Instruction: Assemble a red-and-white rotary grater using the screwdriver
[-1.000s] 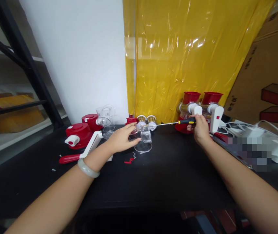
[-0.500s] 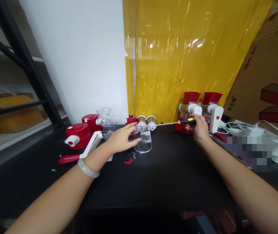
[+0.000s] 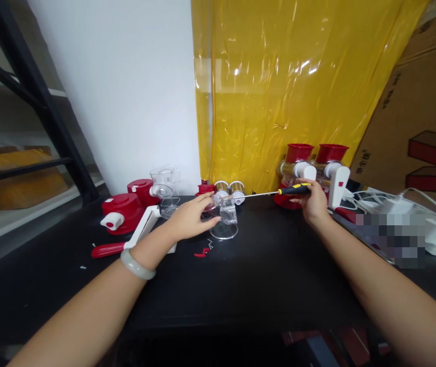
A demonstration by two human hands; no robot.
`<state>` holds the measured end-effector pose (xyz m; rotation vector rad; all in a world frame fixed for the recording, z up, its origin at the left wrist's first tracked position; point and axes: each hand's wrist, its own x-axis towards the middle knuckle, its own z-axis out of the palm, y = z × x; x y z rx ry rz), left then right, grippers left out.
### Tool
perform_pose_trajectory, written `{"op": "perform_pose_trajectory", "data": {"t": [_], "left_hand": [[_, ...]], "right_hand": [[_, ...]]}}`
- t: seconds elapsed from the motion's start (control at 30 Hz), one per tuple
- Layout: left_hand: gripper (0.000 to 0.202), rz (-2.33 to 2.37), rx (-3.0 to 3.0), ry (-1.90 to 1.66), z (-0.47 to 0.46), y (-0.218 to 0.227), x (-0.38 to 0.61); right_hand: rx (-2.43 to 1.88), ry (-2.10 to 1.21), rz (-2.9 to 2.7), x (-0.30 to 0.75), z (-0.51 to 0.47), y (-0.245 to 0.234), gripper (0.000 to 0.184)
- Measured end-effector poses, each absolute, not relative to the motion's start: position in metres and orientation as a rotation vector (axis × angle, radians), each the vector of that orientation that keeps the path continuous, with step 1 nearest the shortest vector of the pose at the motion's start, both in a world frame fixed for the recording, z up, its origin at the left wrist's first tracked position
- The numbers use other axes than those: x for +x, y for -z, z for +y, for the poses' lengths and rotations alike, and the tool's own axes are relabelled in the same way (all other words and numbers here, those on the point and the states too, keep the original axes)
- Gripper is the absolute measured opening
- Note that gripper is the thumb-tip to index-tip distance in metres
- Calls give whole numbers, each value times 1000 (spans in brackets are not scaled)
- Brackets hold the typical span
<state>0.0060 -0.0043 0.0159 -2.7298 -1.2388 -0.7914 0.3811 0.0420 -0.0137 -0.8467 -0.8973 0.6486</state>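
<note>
My left hand (image 3: 192, 216) is closed round a clear plastic housing (image 3: 228, 211) on the black table; its round rim rests toward me. In my right hand (image 3: 315, 203) is a screwdriver (image 3: 294, 189) with a black and yellow handle, held level. Its long shaft points left, and the tip reaches the upper part of the housing by my left fingertips; exactly what it touches is too small to tell. Just in front of the housing lie a small red plastic piece (image 3: 201, 253) and a few screws (image 3: 210, 243).
Left of my hand are red bases (image 3: 122, 211), a white crank with a red handle (image 3: 108, 250) and another clear housing (image 3: 162, 181). Metal grater drums (image 3: 221, 188) stand behind. Assembled rotary graters (image 3: 332, 168), white cables (image 3: 378, 199) and a cardboard box (image 3: 424, 117) are at right.
Almost nothing differs. The screwdriver handle has shifted very slightly in my right hand, while my left hand keeps its hold on the housing.
</note>
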Motion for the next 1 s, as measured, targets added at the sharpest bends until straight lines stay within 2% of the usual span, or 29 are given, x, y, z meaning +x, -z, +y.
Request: {"op": "perform_pose_trajectory", "data": {"t": [0.3, 0.67, 1.0], "left_hand": [[46, -1224, -2741, 823, -4, -16, 6], [45, -1215, -2726, 794, -4, -15, 6], [47, -1223, -2723, 787, -3, -15, 6]], "right_hand": [[-927, -582, -887, 379, 42, 13, 35], [-792, -680, -889, 381, 40, 14, 26], [-886, -616, -879, 379, 43, 12, 30]]}}
